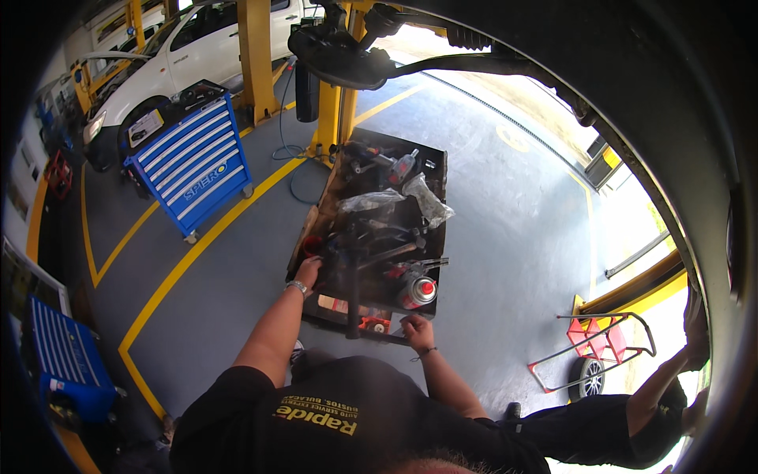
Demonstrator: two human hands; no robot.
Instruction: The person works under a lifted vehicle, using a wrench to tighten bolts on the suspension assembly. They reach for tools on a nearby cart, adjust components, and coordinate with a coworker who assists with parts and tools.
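Observation:
A black metal tray (437, 174) of tools fills the centre. My left hand (309, 271) is inside its near left part, fingers curled by a red container (313, 245); what they hold is unclear. My right hand (415, 330) is closed on the tray's near right rim. Beside it stand a red-capped spray can (418, 292) and a power tool (406, 271). A dark upright bar (353, 308), hammers (395, 253), a red-handled air tool (403, 166) and crumpled plastic bags (430, 204) lie in the tray, with a red printed box (339, 308) at the near end.
Vehicle underside parts (339, 55) hang overhead by a yellow lift post (330, 126). Blue tool cabinets (189, 158) (67, 355) and a white pickup (197, 47) are left. A red step stool (600, 340), tyre (586, 378) and co-worker's arm (659, 383) are right. A hose (296, 186) lies beyond.

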